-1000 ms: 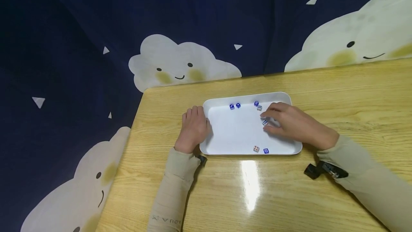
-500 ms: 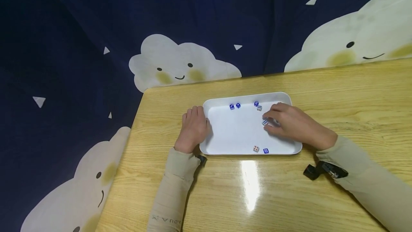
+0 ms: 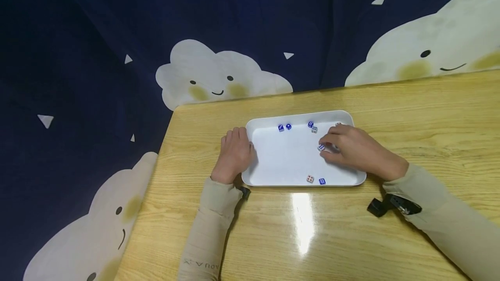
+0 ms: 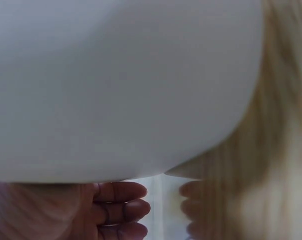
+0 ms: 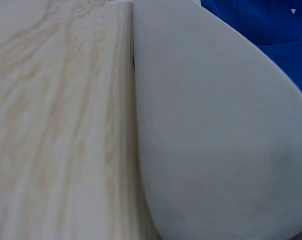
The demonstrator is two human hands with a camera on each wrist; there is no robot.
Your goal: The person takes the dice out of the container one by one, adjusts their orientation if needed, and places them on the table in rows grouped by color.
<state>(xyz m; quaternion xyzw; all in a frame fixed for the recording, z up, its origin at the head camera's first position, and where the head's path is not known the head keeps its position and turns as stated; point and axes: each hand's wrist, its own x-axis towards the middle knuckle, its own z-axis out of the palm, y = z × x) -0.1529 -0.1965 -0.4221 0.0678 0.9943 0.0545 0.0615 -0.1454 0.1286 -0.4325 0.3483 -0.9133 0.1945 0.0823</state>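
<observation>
A white tray [image 3: 281, 159] lies on the wooden table, holding several small dice. My left hand [image 3: 234, 153] grips its left end, thumb over the rim; in the left wrist view the fingers [image 4: 123, 210] show beside the tray wall [image 4: 125, 100]. Reaching over the right end, my right hand [image 3: 349, 146] pinches a white die with blue pips [image 3: 321, 147] between thumb and fingertips, low over the tray floor. Right wrist view: only the tray's outer wall [image 5: 211, 125] and tabletop show; the fingers are hidden.
Two blue dice [image 3: 284, 127] sit by the far wall; a blue die [image 3: 310, 124] and a white die [image 3: 314, 129] are right of them. Near the front wall lie a red-pipped white die [image 3: 310, 178] and a blue die [image 3: 322, 181]. A dark cloud-print curtain [image 3: 273, 12] hangs behind the table.
My right hand's fingertips have drawn in around the white die with blue pips, the hand shifting slightly. The left hand, tray and other dice stay put.
</observation>
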